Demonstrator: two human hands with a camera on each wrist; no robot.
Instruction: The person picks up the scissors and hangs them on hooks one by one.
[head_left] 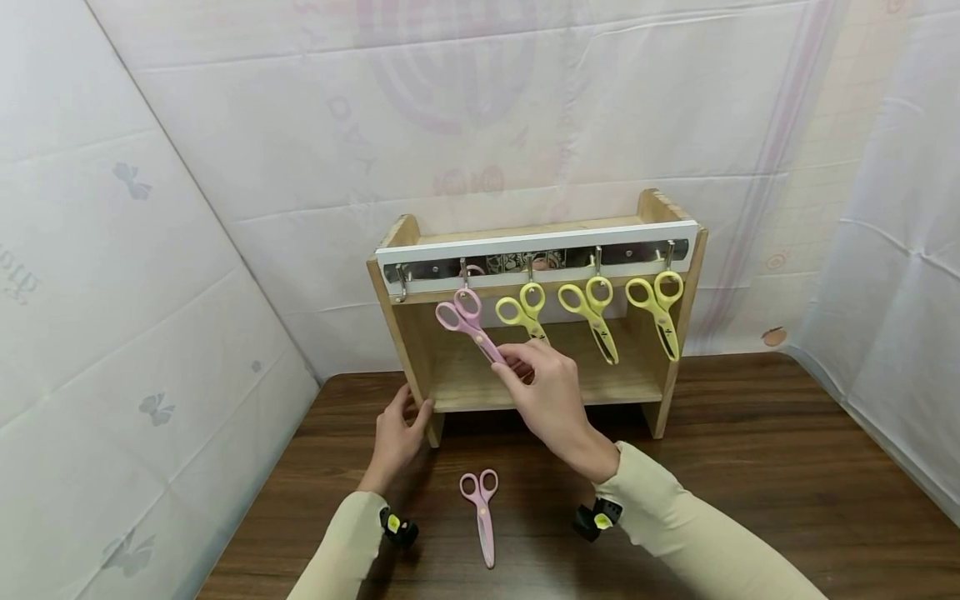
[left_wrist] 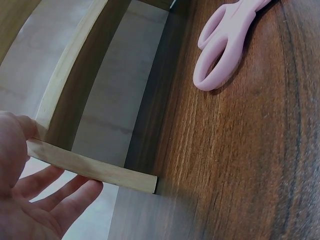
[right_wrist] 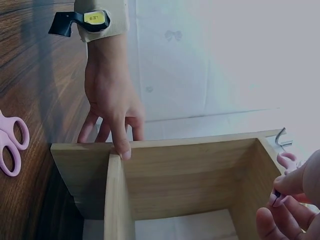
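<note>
My right hand point(head_left: 551, 396) pinches the blades of a pink pair of scissors point(head_left: 467, 321), whose handle loops are up at the second hook point(head_left: 464, 271) from the left. In the right wrist view the right hand point(right_wrist: 295, 200) shows at the right edge with those blades between thumb and fingers. My left hand point(head_left: 397, 433) grips the lower left side panel of the wooden shelf point(head_left: 401, 333), thumb on the inner side and fingers outside, as the left wrist view shows. Another pink pair of scissors point(head_left: 482, 517) lies on the table, handles toward the shelf.
Yellow scissors point(head_left: 592, 308) hang from the three hooks on the right of the metal hook rail point(head_left: 577, 257). The leftmost hook point(head_left: 401, 283) carries nothing. The shelf stands on a dark wooden table point(head_left: 750, 467), with a cloth-covered wall point(head_left: 525, 125) behind it.
</note>
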